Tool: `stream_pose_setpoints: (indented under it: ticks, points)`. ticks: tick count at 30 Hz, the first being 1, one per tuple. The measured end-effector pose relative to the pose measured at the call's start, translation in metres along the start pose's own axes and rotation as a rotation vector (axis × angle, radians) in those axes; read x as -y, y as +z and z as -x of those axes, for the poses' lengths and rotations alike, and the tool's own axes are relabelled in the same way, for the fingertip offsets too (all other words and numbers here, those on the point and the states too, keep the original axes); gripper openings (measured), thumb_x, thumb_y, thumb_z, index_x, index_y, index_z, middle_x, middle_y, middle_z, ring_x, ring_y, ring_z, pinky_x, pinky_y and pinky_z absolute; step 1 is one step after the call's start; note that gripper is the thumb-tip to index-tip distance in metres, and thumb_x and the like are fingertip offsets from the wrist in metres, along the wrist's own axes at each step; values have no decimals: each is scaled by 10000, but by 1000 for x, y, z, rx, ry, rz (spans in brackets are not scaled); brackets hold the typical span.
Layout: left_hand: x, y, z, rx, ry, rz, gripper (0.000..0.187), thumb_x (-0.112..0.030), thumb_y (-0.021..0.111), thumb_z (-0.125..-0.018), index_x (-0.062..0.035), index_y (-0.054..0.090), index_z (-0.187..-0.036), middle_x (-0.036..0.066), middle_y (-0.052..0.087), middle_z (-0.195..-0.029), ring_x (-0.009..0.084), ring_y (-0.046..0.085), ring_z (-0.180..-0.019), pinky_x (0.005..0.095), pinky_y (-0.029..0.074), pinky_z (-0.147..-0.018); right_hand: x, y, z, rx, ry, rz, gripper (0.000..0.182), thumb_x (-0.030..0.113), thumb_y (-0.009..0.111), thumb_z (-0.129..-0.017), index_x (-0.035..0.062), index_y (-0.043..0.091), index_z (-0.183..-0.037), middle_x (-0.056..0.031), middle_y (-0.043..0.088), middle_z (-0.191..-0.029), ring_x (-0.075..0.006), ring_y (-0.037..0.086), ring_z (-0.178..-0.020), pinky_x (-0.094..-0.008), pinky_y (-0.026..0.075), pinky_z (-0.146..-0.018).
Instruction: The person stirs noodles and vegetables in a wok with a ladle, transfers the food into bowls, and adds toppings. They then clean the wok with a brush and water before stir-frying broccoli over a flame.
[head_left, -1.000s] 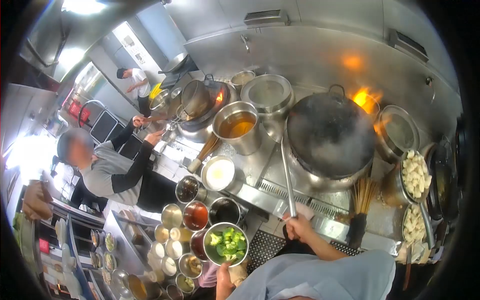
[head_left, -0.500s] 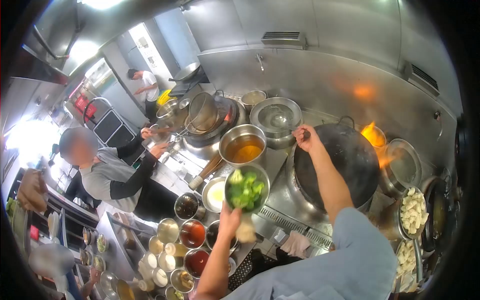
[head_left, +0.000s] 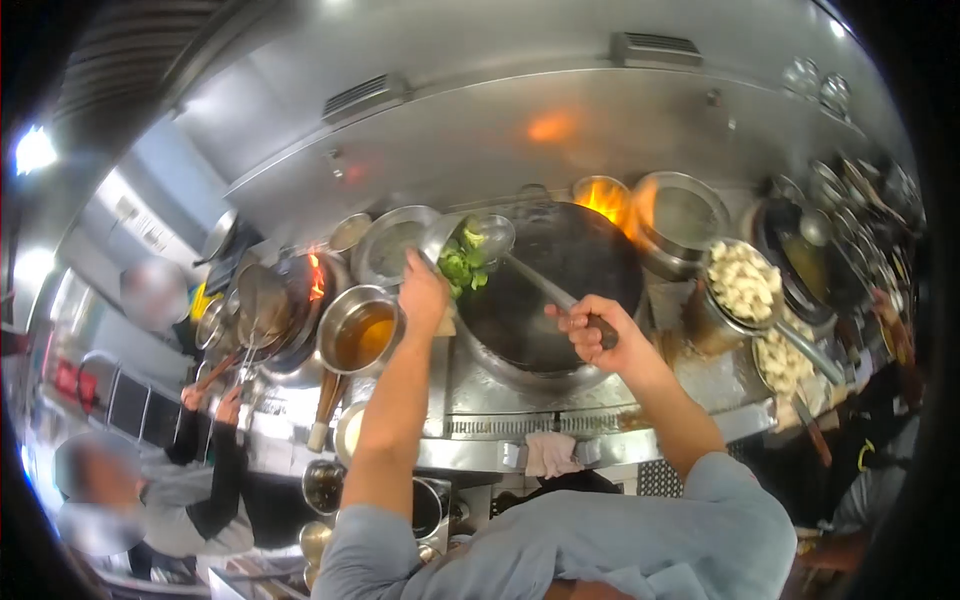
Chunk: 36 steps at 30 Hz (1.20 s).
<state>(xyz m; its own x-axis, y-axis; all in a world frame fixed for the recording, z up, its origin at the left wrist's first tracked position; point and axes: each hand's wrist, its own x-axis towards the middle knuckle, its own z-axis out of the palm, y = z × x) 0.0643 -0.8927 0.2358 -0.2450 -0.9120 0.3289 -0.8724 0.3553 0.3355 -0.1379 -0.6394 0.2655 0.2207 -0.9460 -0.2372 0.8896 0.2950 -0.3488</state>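
My left hand (head_left: 422, 292) grips the light, slick steel bowl (head_left: 452, 245) of loose broccoli (head_left: 462, 262) by its rim, tipped over the wok (head_left: 550, 285), while my right hand (head_left: 590, 330) is closed around the stiff ladle (head_left: 520, 262) handle.

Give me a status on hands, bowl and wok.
Left hand tips bowl of broccoli over wok. Right hand grips ladle, scoop at the bowl. Flames behind the wok.

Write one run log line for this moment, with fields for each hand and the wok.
left hand: tips bowl of broccoli over wok | right hand: grips ladle handle | wok: on burner, flame behind
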Motion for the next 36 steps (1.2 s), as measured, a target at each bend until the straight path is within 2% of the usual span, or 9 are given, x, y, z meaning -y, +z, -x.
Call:
stream_pose_setpoints:
  ticks: [7, 10, 12, 17, 19, 26, 30, 32, 36]
  points:
    - [-56, 16, -45, -49, 143, -18, 675, -165, 542, -885, -64, 225, -1473, 270, 496, -1279, 453, 501, -1175, 508, 486, -911, -4, -28, 77, -428, -119, 692, 388, 108, 630, -722, -34, 512, -1063, -66, 541, -667, -163, 523, -456, -289, 365, -380]
    - [-67, 28, -45, -142, 234, -33, 691, -201, 563, -868, -92, 250, -1474, 263, 501, -1315, 445, 539, -1141, 502, 481, -918, -31, -76, 81, -620, -334, 1649, 554, 160, 613, -740, -82, 468, -1216, -228, 641, -748, -366, 663, -678, -430, 512, -638]
    - [-58, 55, -33, 24, 364, -187, 696, -186, 565, -852, -88, 264, -1472, 266, 485, -1344, 432, 533, -1166, 484, 471, -940, -46, -67, 84, -698, -255, 1565, 604, 169, 602, -755, -66, 434, -1286, -264, 643, -793, -404, 663, -759, -449, 504, -718]
    - [14, 36, 63, -72, 3, 821, 643, -168, 576, -883, 46, 316, -1431, 247, 507, -1359, 352, 495, -1253, 410, 407, -1026, -45, -62, 60, -712, -293, 1585, 653, 154, 598, -765, -17, 399, -1362, -270, 639, -798, -394, 665, -754, -455, 509, -714]
    - [17, -18, 146, 117, -444, 1192, 540, -204, 596, -898, 36, 445, -1358, 162, 558, -1285, 238, 531, -1152, 352, 428, -970, -26, -71, 15, -541, -369, 1544, 630, 142, 591, -769, -6, 410, -1355, -248, 642, -774, -362, 657, -669, -440, 515, -651]
    - [115, -54, 447, 194, -1186, 1006, 503, -257, 610, -847, 60, 551, -1233, 150, 608, -1183, 228, 549, -1102, 372, 421, -951, 31, -14, -230, -311, -312, 1659, 393, 100, 542, -796, 1, 547, -1177, -119, 600, -651, -237, 576, -418, -385, 462, -406]
    - [92, -80, 526, -208, -1412, 1349, 437, -194, 605, -841, 57, 558, -1196, 137, 633, -1099, 239, 617, -978, 358, 491, -854, 16, -29, -340, -243, 72, 1016, 53, 100, 573, -841, 51, 558, -851, -47, 545, -658, -154, 533, -484, -289, 406, -400]
    - [79, -89, 550, -374, -1437, 1411, 406, -170, 597, -843, 57, 561, -1177, 133, 641, -1066, 242, 639, -921, 347, 515, -811, 14, -57, -372, 131, 196, -11, 69, 62, 580, -853, 53, 516, -878, -15, 501, -673, -137, 522, -544, -254, 407, -429]
    - [60, -115, 566, -520, -1375, 1463, 371, -149, 596, -855, 56, 566, -1163, 127, 645, -1049, 238, 649, -893, 340, 527, -784, -1, -39, -336, 237, 224, -583, 115, 18, 592, -834, 15, 480, -860, -25, 474, -723, -124, 507, -565, -253, 442, -478]
